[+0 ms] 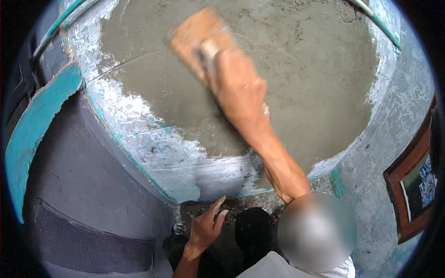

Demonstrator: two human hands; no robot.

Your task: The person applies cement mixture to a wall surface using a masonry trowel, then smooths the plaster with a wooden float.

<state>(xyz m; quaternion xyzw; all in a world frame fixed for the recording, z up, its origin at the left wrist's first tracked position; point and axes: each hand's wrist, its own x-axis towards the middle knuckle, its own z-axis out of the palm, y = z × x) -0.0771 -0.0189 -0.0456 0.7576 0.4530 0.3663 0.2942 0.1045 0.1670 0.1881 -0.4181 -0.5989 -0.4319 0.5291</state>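
At the far left, a turquoise-painted edge (39,116) is curving beside a grey panel with a dark mesh strip (92,243) running along its near part. Next to it, the wall (185,162) is showing flaking white and turquoise paint along its near band, where no plaster is lying yet.

The left hand (206,227) is hanging near the bottom of the view with fingers loosely spread, gripping nothing, just above dark rubble at the wall's foot.

Wet grey plaster (301,69) is covering most of the central wall area. Judging by this, the coating appears largely applied; the bare near band and the left and right margins are remaining uncovered.

The right hand (236,88) is closing around the handle of a wooden float (199,34), pressing it flat against the plaster at the far centre. The float is blurred.

At the right, a red-brown framed panel (410,185) is standing beside the bare grey wall. Nothing is obstructing the float's path.
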